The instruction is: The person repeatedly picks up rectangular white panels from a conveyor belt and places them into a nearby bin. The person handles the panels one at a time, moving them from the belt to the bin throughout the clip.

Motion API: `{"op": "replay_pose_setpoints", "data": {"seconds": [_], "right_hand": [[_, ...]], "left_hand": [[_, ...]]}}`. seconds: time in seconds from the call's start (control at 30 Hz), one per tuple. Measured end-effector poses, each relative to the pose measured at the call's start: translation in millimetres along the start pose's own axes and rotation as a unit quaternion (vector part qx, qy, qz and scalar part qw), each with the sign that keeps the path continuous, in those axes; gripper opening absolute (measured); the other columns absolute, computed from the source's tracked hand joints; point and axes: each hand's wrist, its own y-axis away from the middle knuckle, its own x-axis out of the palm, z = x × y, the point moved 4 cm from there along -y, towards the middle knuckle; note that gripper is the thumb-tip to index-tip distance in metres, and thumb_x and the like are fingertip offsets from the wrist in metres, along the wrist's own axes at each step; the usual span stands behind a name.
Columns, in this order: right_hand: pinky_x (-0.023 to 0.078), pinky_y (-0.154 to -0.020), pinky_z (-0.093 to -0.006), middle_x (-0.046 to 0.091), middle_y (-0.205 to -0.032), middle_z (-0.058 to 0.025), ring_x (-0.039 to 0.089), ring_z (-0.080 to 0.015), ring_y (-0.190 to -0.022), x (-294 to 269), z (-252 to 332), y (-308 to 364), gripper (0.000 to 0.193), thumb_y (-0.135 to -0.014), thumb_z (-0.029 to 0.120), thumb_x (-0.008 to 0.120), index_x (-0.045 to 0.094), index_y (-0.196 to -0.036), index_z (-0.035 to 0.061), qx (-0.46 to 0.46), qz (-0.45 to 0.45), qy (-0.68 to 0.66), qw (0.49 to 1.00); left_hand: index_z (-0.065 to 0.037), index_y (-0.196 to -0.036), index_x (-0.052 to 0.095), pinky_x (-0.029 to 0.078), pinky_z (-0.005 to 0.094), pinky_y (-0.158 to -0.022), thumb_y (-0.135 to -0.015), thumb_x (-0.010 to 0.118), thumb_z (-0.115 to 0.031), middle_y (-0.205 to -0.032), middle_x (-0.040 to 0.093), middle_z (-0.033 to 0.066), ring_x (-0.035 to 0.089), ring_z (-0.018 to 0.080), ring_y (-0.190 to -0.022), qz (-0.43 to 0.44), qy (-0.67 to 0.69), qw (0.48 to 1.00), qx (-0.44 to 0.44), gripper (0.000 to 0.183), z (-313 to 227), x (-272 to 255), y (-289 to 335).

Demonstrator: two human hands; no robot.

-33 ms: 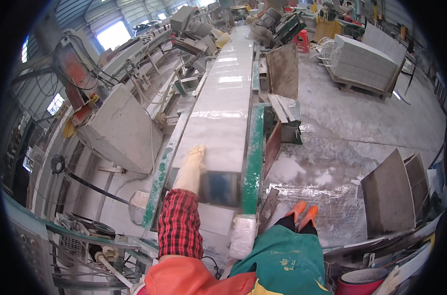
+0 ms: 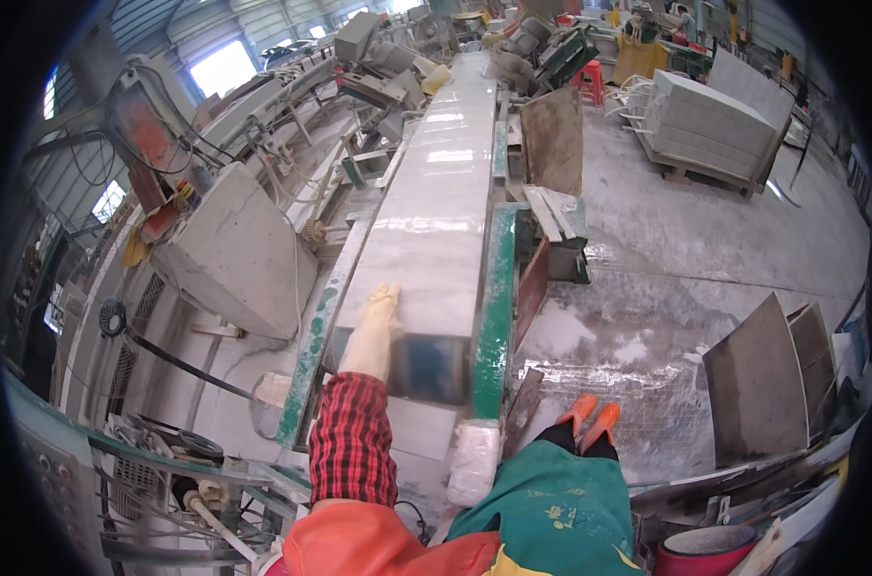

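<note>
My left hand (image 2: 381,305), in a cream rubber glove, rests on the near end of a long, pale, glossy stone slab (image 2: 426,230). Its fingers point away from me and look laid out on the wet surface, loosely bent, gripping nothing. A red and black checked sleeve cover (image 2: 352,432) runs up that forearm. Just nearer than the slab's end is a dark blue roller or belt (image 2: 431,368) between the green side rails (image 2: 494,317) of the conveyor. My right hand is out of view.
A white block-shaped housing (image 2: 234,254) stands left of the conveyor. Dark panels (image 2: 757,379) lean at the right, and stacked pale slabs (image 2: 709,120) sit on a pallet farther back. A wrapped bundle (image 2: 474,461) and red bucket (image 2: 706,552) are near me. Motors (image 2: 397,58) flank the far end.
</note>
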Motion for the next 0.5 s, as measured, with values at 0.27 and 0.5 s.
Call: {"op": "replay_pose_setpoints", "data": {"seconds": [0.27, 0.5], "right_hand": [[0.028, -0.116, -0.0486, 0.044, -0.146, -0.0234, 0.038, -0.0397, -0.138, -1.7, 2.3, -3.1, 0.055, -0.095, 0.028, 0.057, 0.044, -0.146, 0.011, 0.034, -0.015, -0.063, 0.997], [0.024, -0.117, -0.0487, 0.041, -0.149, -0.0193, 0.036, -0.037, -0.14, 10.3, -24.2, -4.4, 0.062, -0.093, 0.032, 0.059, 0.04, -0.148, 0.0137, 0.143, -0.02, -0.296, 0.944]], "left_hand": [[-0.007, -0.139, 0.053, 0.03, 0.0374, -0.118, -0.076, 0.053, 0.006, -0.15, 0.042, 0.0232, 0.038, 0.0359, -0.141, -0.284, 0.154, 0.946, 0.023, 0.065, -64.0, -27.6, 107.6], [-0.006, -0.134, 0.057, 0.035, 0.0387, -0.115, -0.078, 0.063, 0.003, -0.146, 0.048, 0.0229, 0.044, 0.0364, -0.137, -0.32, 0.274, 0.905, 0.064, 0.057, -68.2, -18.7, 121.9]]}}
